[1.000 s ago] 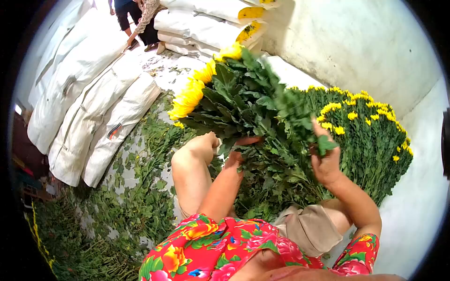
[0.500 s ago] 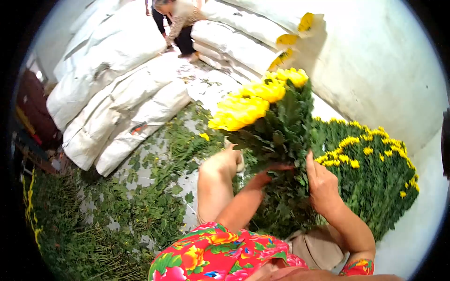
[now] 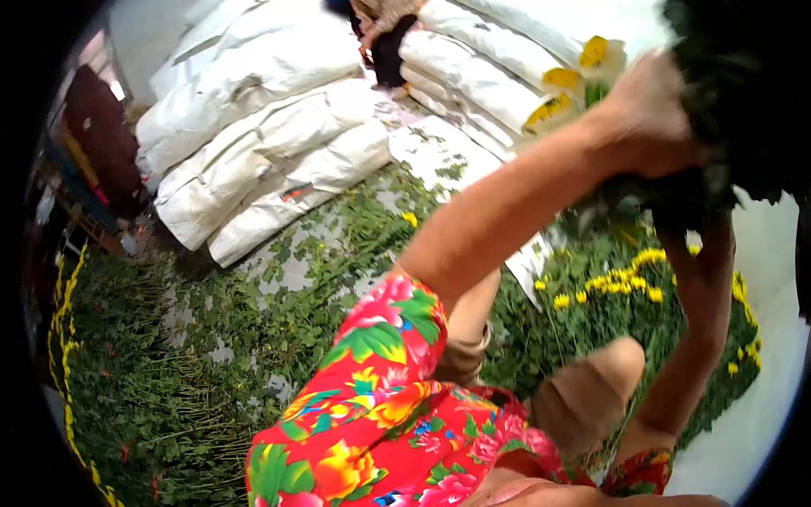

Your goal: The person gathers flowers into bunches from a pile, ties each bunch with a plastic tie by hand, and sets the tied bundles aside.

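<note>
Leafy bunch is up above the yellow-flowered bank; your left fingers look curled and clamped on it, your left hand blurred. Your right forearm rises over the bank, its fingers lost in dark foliage, state untellable. Grip steadily without crushing the thin, ragged leaves; mind the bank's small, rounded blooms.

Sacks behind — flowers right
</note>
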Action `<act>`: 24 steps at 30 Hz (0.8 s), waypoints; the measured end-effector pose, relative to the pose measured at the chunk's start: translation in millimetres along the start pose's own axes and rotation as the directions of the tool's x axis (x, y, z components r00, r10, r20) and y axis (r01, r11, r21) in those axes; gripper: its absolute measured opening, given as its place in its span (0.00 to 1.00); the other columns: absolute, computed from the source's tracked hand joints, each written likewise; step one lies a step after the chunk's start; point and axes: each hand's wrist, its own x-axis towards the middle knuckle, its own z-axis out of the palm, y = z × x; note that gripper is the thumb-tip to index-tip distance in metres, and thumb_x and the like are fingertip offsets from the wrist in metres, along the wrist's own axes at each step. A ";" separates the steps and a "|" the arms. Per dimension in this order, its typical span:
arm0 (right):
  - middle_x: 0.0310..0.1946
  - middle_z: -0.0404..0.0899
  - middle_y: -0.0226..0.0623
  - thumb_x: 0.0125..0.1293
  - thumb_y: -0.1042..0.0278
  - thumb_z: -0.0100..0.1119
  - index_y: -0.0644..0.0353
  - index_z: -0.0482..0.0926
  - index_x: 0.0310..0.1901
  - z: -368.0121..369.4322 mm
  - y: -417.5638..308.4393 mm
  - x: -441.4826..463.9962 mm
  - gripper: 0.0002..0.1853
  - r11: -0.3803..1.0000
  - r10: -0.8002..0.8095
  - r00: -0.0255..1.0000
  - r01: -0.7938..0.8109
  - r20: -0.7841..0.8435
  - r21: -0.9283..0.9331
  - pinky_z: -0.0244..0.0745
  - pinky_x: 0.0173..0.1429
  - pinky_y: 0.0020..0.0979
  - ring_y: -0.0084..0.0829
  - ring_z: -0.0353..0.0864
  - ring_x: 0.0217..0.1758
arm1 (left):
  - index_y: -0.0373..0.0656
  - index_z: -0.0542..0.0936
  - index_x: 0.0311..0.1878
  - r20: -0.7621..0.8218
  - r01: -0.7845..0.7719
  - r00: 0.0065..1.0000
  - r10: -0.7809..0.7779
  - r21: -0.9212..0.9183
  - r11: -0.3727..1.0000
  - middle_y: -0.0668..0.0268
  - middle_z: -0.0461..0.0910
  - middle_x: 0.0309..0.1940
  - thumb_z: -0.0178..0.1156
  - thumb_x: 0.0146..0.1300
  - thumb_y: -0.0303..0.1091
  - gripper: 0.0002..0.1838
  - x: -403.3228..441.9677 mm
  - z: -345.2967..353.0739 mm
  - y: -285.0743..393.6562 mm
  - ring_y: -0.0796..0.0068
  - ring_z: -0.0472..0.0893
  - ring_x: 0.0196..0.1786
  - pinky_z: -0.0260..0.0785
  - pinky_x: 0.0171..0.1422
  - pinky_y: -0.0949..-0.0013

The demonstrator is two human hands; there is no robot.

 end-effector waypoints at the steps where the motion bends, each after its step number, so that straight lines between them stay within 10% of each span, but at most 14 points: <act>1: 0.49 0.80 0.35 0.61 0.75 0.64 0.64 0.72 0.60 -0.5 0.7 -4.0 0.25 0.994 0.048 0.998 -0.044 -0.046 0.095 0.71 0.59 0.31 0.28 0.77 0.51 | 0.38 0.86 0.37 0.013 0.015 1.000 -0.014 -0.045 0.999 0.56 0.85 0.30 0.78 0.41 0.40 0.20 2.9 2.1 23.8 0.62 0.85 0.34 0.80 0.45 0.66; 3: 0.53 0.79 0.34 0.62 0.72 0.62 0.62 0.75 0.59 12.6 11.0 -31.6 0.22 0.975 0.193 0.981 -0.188 -0.036 0.119 0.68 0.61 0.32 0.28 0.75 0.56 | 0.40 0.87 0.34 0.189 -0.137 0.981 0.048 0.495 0.858 0.51 0.85 0.29 0.74 0.43 0.44 0.18 4.8 16.5 53.9 0.58 0.87 0.33 0.81 0.44 0.59; 8: 0.64 0.72 0.38 0.64 0.64 0.67 0.61 0.68 0.67 128.8 96.6 -129.8 0.32 0.790 0.473 0.880 -0.408 -0.030 0.458 0.67 0.64 0.33 0.29 0.70 0.61 | 0.36 0.78 0.47 0.549 -0.176 0.819 -0.166 0.516 0.838 0.47 0.84 0.41 0.69 0.52 0.36 0.21 -83.5 93.1 15.3 0.47 0.84 0.49 0.79 0.51 0.52; 11: 0.64 0.72 0.33 0.71 0.55 0.59 0.59 0.68 0.67 160.4 76.7 -199.9 0.28 0.454 0.602 0.788 -0.475 0.133 0.754 0.65 0.68 0.35 0.30 0.69 0.64 | 0.35 0.76 0.49 0.697 -0.131 0.607 -0.381 0.561 0.817 0.48 0.83 0.42 0.68 0.55 0.34 0.21 -147.6 123.8 -11.8 0.48 0.81 0.51 0.77 0.51 0.51; 15: 0.63 0.73 0.34 0.71 0.63 0.60 0.63 0.71 0.64 189.5 69.2 -240.0 0.24 -0.092 0.858 0.419 -0.442 0.296 0.892 0.65 0.68 0.35 0.30 0.69 0.64 | 0.40 0.74 0.47 0.668 -0.185 0.641 -0.379 0.613 0.768 0.51 0.81 0.38 0.68 0.48 0.30 0.21 -214.4 156.8 -46.4 0.49 0.82 0.44 0.74 0.51 0.50; 19: 0.61 0.75 0.33 0.67 0.49 0.65 0.59 0.72 0.63 195.4 100.3 -269.4 0.30 -0.017 0.719 0.618 -0.442 0.318 0.897 0.69 0.65 0.36 0.28 0.72 0.62 | 0.38 0.75 0.47 0.542 -0.072 0.740 -0.399 0.654 0.753 0.53 0.80 0.35 0.65 0.48 0.27 0.20 -242.3 165.6 -59.2 0.52 0.82 0.42 0.73 0.48 0.53; 20: 0.60 0.76 0.36 0.64 0.52 0.68 0.61 0.72 0.62 172.5 85.0 -265.1 0.31 0.324 0.571 0.727 -0.626 0.381 0.709 0.69 0.65 0.35 0.29 0.73 0.62 | 0.37 0.75 0.48 0.497 -0.122 0.800 -0.335 0.683 0.720 0.54 0.80 0.34 0.63 0.48 0.27 0.21 -249.8 169.0 -62.0 0.54 0.81 0.41 0.72 0.46 0.54; 22: 0.60 0.76 0.43 0.58 0.58 0.72 0.63 0.72 0.62 112.6 44.3 -222.7 0.33 0.666 0.366 0.507 -0.728 0.780 0.161 0.69 0.66 0.35 0.34 0.74 0.64 | 0.35 0.75 0.52 0.429 -0.198 0.876 -0.219 0.735 0.648 0.57 0.77 0.33 0.61 0.48 0.28 0.23 -261.9 171.8 -63.2 0.58 0.78 0.38 0.70 0.43 0.58; 23: 0.61 0.76 0.48 0.55 0.62 0.74 0.64 0.71 0.63 83.6 26.2 -196.7 0.34 0.700 0.323 0.160 -0.703 0.933 -0.122 0.69 0.67 0.35 0.38 0.75 0.65 | 0.36 0.75 0.51 0.364 -0.185 0.917 -0.165 0.752 0.632 0.57 0.76 0.32 0.60 0.50 0.29 0.22 -269.9 176.8 -69.2 0.59 0.77 0.36 0.70 0.42 0.58; 24: 0.62 0.74 0.50 0.52 0.63 0.75 0.63 0.71 0.63 63.5 10.4 -192.2 0.37 0.798 0.262 0.449 -0.598 0.854 0.069 0.68 0.68 0.38 0.43 0.74 0.66 | 0.36 0.75 0.51 0.316 -0.157 0.937 -0.149 0.762 0.628 0.57 0.76 0.33 0.60 0.51 0.31 0.22 -266.1 174.6 -63.7 0.60 0.77 0.36 0.69 0.42 0.57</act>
